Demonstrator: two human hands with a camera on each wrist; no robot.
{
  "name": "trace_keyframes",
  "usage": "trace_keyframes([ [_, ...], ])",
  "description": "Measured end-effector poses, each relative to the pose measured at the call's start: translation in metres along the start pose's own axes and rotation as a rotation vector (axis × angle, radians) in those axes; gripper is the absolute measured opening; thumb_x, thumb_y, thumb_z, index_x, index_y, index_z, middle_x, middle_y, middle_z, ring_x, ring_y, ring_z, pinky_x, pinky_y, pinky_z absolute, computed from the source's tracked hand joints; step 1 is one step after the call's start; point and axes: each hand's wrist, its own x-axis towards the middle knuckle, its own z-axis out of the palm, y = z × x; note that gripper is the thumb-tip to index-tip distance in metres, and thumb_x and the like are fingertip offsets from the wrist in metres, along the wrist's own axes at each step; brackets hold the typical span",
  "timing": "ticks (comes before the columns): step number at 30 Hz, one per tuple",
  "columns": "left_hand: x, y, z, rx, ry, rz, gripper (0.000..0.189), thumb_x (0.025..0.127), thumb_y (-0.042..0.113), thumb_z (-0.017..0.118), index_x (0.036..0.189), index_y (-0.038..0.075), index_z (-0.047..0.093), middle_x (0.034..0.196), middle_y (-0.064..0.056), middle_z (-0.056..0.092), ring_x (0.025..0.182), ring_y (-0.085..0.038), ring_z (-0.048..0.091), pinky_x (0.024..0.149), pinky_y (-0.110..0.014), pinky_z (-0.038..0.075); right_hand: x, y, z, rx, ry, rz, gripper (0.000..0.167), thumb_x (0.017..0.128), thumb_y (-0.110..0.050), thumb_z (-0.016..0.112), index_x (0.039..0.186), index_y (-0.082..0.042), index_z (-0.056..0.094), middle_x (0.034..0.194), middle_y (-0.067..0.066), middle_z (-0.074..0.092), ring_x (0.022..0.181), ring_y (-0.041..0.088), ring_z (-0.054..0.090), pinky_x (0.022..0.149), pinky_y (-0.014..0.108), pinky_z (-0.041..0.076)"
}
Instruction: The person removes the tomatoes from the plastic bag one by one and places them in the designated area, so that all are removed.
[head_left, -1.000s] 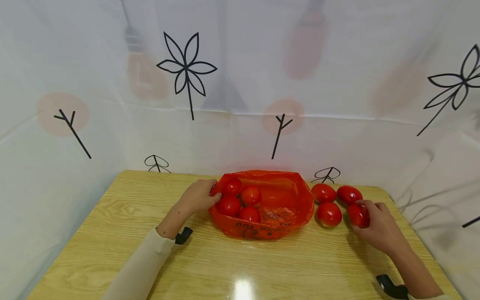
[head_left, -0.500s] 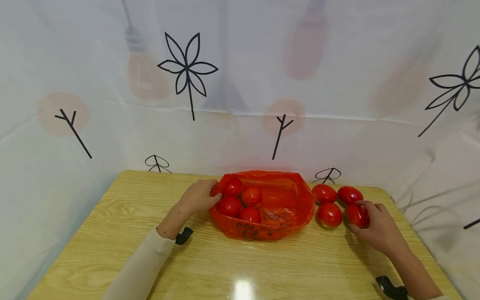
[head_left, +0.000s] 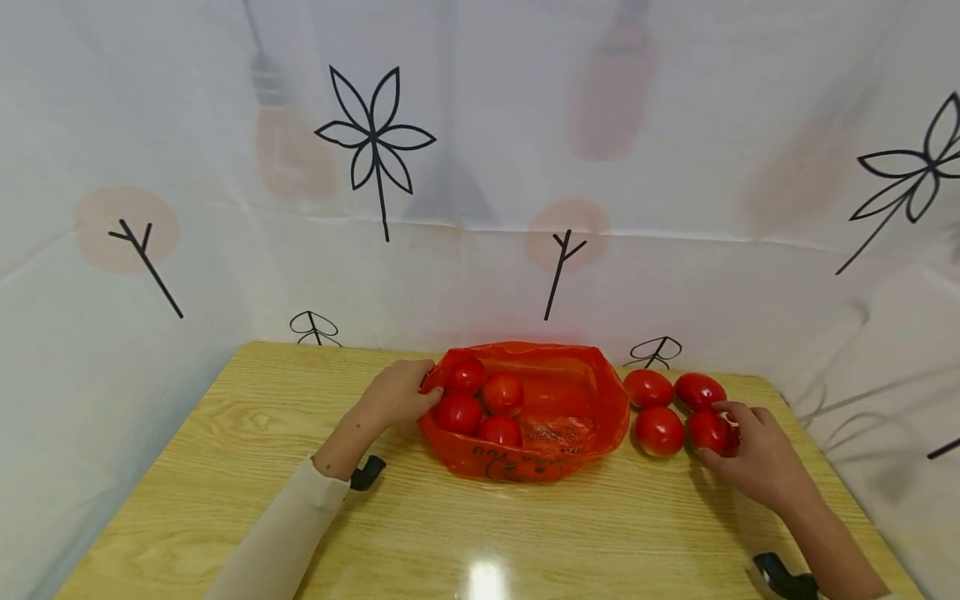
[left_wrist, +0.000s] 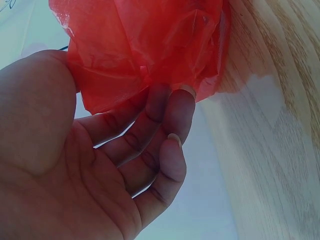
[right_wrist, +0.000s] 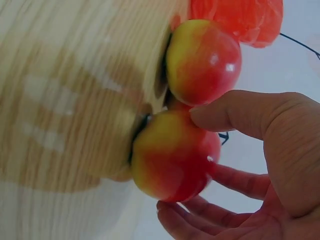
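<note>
The right hand point(head_left: 757, 458) is gripping the corner fruit point(head_left: 711, 432), its thumb pressing one side and its fingers curling round the other; in the right wrist view the skin is showing yellow blending into red. Whether the table point(head_left: 600, 525) is bearing its weight, I cannot tell. Three more fruits are crowding this grip: the side fruit point(head_left: 658, 432) is lying just left of the corner fruit, the back fruit point(head_left: 700, 391) is sitting right behind it, and the far fruit point(head_left: 648, 389) is lying diagonally behind and to the left. The side fruit is standing between the gripped one and the bag point(head_left: 517, 467), whose nearer end is lying just past it. At the bag's other end, well apart from the right hand, the left hand point(head_left: 393, 392) is pinching the rim, the thin film bunching above its fingers in the left wrist view. Inside, just beside that pinch, four bagged fruits point(head_left: 458, 412) are clustering together, and the bag's floor is showing to the right of them. Dark lettering is running along the wall facing the person. A pale sleeve point(head_left: 285, 525) is covering the left forearm, and a black clip point(head_left: 367, 472) is jutting out by that wrist. Beyond both grips, a printed white cloth point(head_left: 480, 275) is hanging behind the table.
</note>
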Motion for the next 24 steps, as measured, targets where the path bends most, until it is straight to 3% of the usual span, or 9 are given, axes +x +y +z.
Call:
trace_keyframes([
  [9, 0.001, 0.0, 0.0, 0.012, 0.004, 0.007, 0.011, 0.099, 0.02, 0.069, 0.099, 0.01, 0.066, 0.077, 0.0, 0.06, 0.069, -0.018, 0.055, 0.06, -0.03, 0.047, -0.002, -0.005, -0.001, -0.003, 0.032, -0.031, 0.069, 0.076, -0.012, 0.091, 0.131, 0.008, 0.056, 0.119, 0.036, 0.054, 0.098, 0.046, 0.056, 0.073, 0.056, 0.054],
  [17, 0.0, 0.0, -0.001, 0.012, 0.008, 0.012, 0.011, 0.099, 0.021, 0.069, 0.098, 0.01, 0.066, 0.075, 0.0, 0.059, 0.068, -0.018, 0.055, 0.06, -0.03, 0.047, -0.005, -0.015, -0.003, -0.002, 0.062, -0.041, 0.068, 0.081, -0.015, 0.089, 0.135, 0.007, 0.055, 0.124, 0.035, 0.052, 0.104, 0.049, 0.053, 0.079, 0.07, 0.052],
  [24, 0.0, 0.001, -0.001, 0.014, 0.001, 0.008, 0.012, 0.099, 0.021, 0.069, 0.1, 0.009, 0.066, 0.077, 0.0, 0.06, 0.07, -0.018, 0.055, 0.061, -0.03, 0.047, -0.006, -0.036, -0.007, 0.011, 0.086, -0.06, 0.063, 0.085, -0.011, 0.085, 0.138, 0.005, 0.055, 0.128, 0.032, 0.052, 0.11, 0.05, 0.051, 0.085, 0.074, 0.05],
])
